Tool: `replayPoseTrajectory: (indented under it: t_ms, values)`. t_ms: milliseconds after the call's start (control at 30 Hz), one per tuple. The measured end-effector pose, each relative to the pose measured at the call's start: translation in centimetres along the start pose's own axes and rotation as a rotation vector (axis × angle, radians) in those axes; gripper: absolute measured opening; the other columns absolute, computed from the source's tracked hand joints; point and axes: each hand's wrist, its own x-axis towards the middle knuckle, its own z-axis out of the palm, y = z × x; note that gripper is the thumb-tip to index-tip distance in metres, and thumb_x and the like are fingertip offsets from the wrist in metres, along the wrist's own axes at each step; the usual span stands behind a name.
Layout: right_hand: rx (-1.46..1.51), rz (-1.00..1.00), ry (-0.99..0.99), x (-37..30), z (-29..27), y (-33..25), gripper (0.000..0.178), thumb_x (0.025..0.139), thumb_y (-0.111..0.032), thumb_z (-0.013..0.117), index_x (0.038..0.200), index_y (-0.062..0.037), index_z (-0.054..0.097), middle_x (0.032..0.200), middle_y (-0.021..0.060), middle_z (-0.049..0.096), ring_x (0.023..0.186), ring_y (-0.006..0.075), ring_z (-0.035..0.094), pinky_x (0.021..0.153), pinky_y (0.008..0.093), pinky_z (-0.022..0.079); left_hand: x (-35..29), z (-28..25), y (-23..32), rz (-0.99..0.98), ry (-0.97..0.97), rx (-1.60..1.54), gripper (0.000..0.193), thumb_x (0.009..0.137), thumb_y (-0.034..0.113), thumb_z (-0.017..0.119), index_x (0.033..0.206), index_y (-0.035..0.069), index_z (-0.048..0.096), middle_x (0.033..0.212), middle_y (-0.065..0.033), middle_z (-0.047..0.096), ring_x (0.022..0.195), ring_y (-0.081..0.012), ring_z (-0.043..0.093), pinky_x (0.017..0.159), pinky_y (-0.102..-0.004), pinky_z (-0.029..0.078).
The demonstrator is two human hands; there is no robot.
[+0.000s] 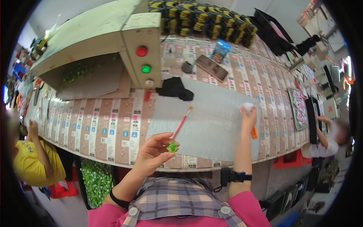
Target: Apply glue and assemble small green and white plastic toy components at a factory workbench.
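Note:
My left hand [153,151] is closed in a pinch on a small bright green plastic piece [172,146], just over the near edge of a grey sheet [215,125]. Behind those fingers ends the red handle of a paintbrush [182,123]; its bristles point away from me, and I cannot tell whether the fingers touch it. On the right side of the sheet, my right hand [248,118] is reached out, its fingers wrapped round a small white object [248,106], perhaps a wad or cap. An orange tag-like piece [254,132] lies beside my right wrist.
A black cloth [176,89] lies on the sheet's far left corner. Beyond are a dark cup [187,67], a brown block [211,68] and a blue packet [220,51]. A metal machine housing [141,38] with buttons stands left. People sit at both sides.

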Motion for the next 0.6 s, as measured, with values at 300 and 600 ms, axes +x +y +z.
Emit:
replayPoseTrajectory:
  t_ms: [300, 600]
  values:
    - [0.921, 0.029, -0.261, -8.2, -8.9, -17.3, 0.042, 0.075, -0.031, 0.063, 0.099, 0.0007, 0.048, 0.091, 0.0087, 0.056, 0.078, 0.0132, 0.054, 0.065, 0.0228, 0.042, 1.2, -0.4, -0.2, 0.051, -0.016, 0.085, 0.032, 0.075, -0.005, 0.056, 0.106, -0.002, 0.05, 0.098, -0.0107, 0.052, 0.093, -0.0181, 0.053, 0.083, -0.032, 0.044]
    - [1.071, -0.092, -0.416, -12.4, -10.0, -19.3, 0.06, 0.06, -0.052, 0.069, 0.082, -0.0032, 0.041, 0.064, 0.0005, 0.038, 0.057, 0.0098, 0.039, 0.05, 0.021, 0.03, 1.1, -0.7, -0.1, 0.081, -0.073, 0.092, 0.034, 0.076, -0.008, 0.053, 0.109, -0.002, 0.049, 0.104, -0.0105, 0.049, 0.1, -0.0179, 0.05, 0.087, -0.0295, 0.041]
